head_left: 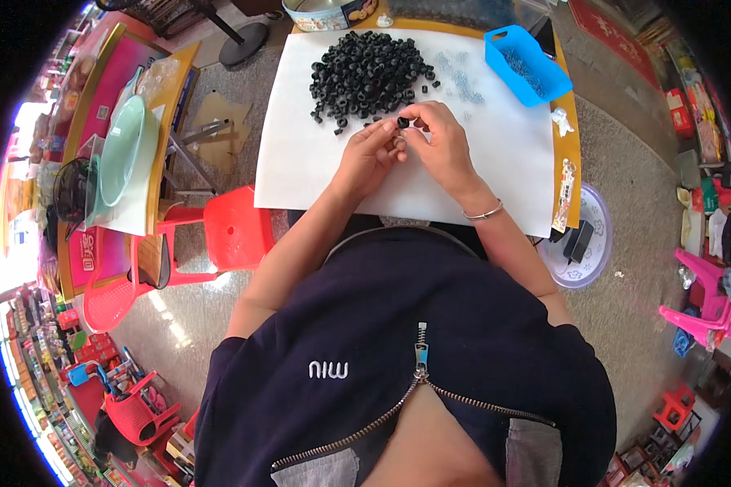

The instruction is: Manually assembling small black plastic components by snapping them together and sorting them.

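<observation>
On the left, a pale green basin [124, 154] is resting on a side table, and a red plastic stool [235, 230] is standing on the floor between that and the worktable [567, 146]. A white sheet [300, 170] is covering most of the worktable. Toward its far left, a round tin [330, 15] is sitting at the edge, and a large heap of short black ring-shaped pieces [365, 73] is spreading over the sheet. At the middle, just nearer than the heap, the two hands are meeting: the left hand [367, 158] is bending its fingers beside the other's fingertips, though whether it is gripping anything I cannot tell, while the right hand [443, 146] is pinching a single black piece [403, 122] between thumb and forefinger, above the sheet. Right of the heap, small clear pieces [461, 77] are lying scattered; farther right, a blue plastic tray [548, 91] is holding more such bits. A crumpled white tissue [561, 122] is lying at the right edge, and a lilac basin [597, 243] is standing lower down beyond it, holding a black object.
</observation>
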